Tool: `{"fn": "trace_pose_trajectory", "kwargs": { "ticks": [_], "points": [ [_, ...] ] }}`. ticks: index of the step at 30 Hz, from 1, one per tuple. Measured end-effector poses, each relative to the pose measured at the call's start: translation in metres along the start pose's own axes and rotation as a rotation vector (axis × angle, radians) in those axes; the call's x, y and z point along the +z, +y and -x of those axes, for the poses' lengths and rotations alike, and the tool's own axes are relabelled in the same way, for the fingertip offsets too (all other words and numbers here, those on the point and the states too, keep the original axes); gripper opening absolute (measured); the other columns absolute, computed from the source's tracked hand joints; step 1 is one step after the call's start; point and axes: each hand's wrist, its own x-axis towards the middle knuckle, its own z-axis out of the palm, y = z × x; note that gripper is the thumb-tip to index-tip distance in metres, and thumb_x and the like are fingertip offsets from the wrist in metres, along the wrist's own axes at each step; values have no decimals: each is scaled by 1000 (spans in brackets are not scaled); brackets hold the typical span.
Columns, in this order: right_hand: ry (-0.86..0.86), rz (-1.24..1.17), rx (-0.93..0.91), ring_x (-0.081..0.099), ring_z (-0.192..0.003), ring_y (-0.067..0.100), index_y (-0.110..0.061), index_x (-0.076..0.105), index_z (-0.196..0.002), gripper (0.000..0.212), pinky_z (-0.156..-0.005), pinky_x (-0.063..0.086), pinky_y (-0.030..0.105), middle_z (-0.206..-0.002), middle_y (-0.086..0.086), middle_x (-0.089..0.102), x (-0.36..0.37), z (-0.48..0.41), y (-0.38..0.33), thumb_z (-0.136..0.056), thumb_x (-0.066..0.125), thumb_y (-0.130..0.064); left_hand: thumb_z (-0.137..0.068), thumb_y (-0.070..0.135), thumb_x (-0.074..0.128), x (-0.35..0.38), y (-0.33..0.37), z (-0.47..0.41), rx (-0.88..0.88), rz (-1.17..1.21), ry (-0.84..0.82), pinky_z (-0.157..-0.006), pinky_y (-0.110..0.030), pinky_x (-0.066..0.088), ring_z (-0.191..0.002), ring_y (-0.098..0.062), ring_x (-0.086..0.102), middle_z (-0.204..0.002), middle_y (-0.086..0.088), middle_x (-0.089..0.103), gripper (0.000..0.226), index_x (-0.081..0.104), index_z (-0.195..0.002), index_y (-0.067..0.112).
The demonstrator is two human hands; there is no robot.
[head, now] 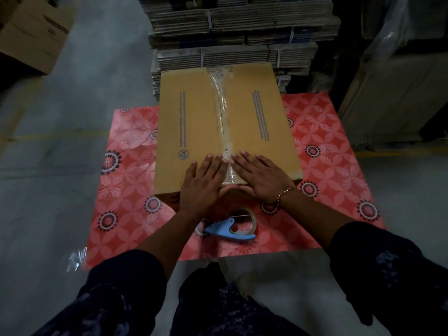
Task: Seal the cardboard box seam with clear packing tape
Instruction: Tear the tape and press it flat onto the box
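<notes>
Cardboard box (pixel 194 127): was set closed on a red patterned mat (pixel 327 166), its top flaps met along a centre seam (pixel 222 132) that ran away from the person.

Clear packing tape (pixel 219 93): was laid along the seam from the far edge to the near edge of the box top; glare and wrinkles were seen on it towards the far end.

Left hand (pixel 203 183): was spread flat, palm down, on the near part of the box top just left of the seam, with the fingers extended and nothing gripped.

Right hand (pixel 260 175): was likewise pressed flat and unclenched on the box top just right of the seam; a gold chain bracelet (pixel 284 194) was worn at the wrist. The two thumbs were brought close together at the near edge of the box.

Tape dispenser (pixel 230 230): a blue hand-held one with a roll of clear tape (pixel 244 221) was left lying on the mat, just in front of the box and between the forearms, touched by neither hand.

Sleeves (pixel 126 287): dark and patterned, were seen on both arms.

Surroundings: bundled stacks of flattened cartons (pixel 242 27) were piled behind the box; a grey concrete floor (pixel 60 166) was seen around the mat.
</notes>
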Motion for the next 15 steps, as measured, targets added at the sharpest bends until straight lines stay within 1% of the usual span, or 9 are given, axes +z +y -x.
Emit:
{"fn": "trace_pose_trajectory", "kwargs": {
  "ticks": [2,4,6,7,9,10,11,13,15],
  "points": [
    [-11,16,-18,20,-152,22,-18,20,-157,75,-118,27,44,-166,2,21,0,0,0,-94,42,-52,-102,65,32,-2,-1,-1,17,-15,4,-111,-56,40,-143,-29,48,-154,-8,52,71,48,-149,14],
    [-32,13,-33,17,-153,23,-18,16,-157,84,-119,25,45,-166,3,17,1,0,1,-86,52,-43,-100,65,34,-3,-1,-1,39,-33,-23,-111,-56,39,-144,-31,47,-155,-10,51,73,46,-150,12],
    [-31,5,-31,16,-153,23,-18,15,-157,88,-120,23,45,-167,3,16,-1,1,2,-82,56,-42,-98,64,37,-5,-4,-2,58,-64,-54,-110,-57,39,-145,-31,45,-156,-12,49,76,43,-151,11],
    [-31,3,-32,15,-153,23,-19,15,-157,89,-120,21,44,-167,3,16,-2,1,2,-82,55,-45,-97,63,41,-6,-5,-2,64,-73,-69,-110,-57,38,-145,-32,45,-156,-12,48,76,42,-152,10],
    [-33,-13,-17,14,-153,21,-20,16,-157,89,-121,18,43,-167,0,15,-2,1,0,-85,47,-62,-91,60,58,-7,-6,-1,75,-79,-100,-110,-58,38,-147,-32,43,-159,-12,45,81,39,-153,10],
    [-24,-21,5,15,-153,20,-21,19,-157,89,-121,19,43,-166,-1,17,-2,1,-2,-86,42,-69,-86,57,66,-8,-6,0,77,-84,-119,-111,-57,38,-148,-31,41,-160,-12,43,87,37,-154,11],
    [-6,-26,31,18,-152,19,-22,22,-156,87,-121,22,44,-165,-2,21,-1,1,-5,-87,39,-72,-83,54,72,-10,-6,0,74,-83,-139,-112,-57,37,-149,-31,39,-162,-11,41,91,35,-155,12],
    [31,-26,64,26,-150,20,-22,30,-154,80,-117,30,46,-163,-1,29,2,-1,-9,-90,38,-69,-80,49,75,-13,-5,0,62,-63,-161,-114,-58,35,-151,-30,35,-164,-11,36,96,31,-157,12],
    [47,-8,59,29,-149,21,-20,32,-153,77,-116,32,46,-162,0,33,3,-1,-10,-90,38,-65,-79,45,74,-13,-5,1,61,-39,-172,-116,-58,32,-153,-31,31,-166,-11,32,97,28,-158,12]
  ]
}}
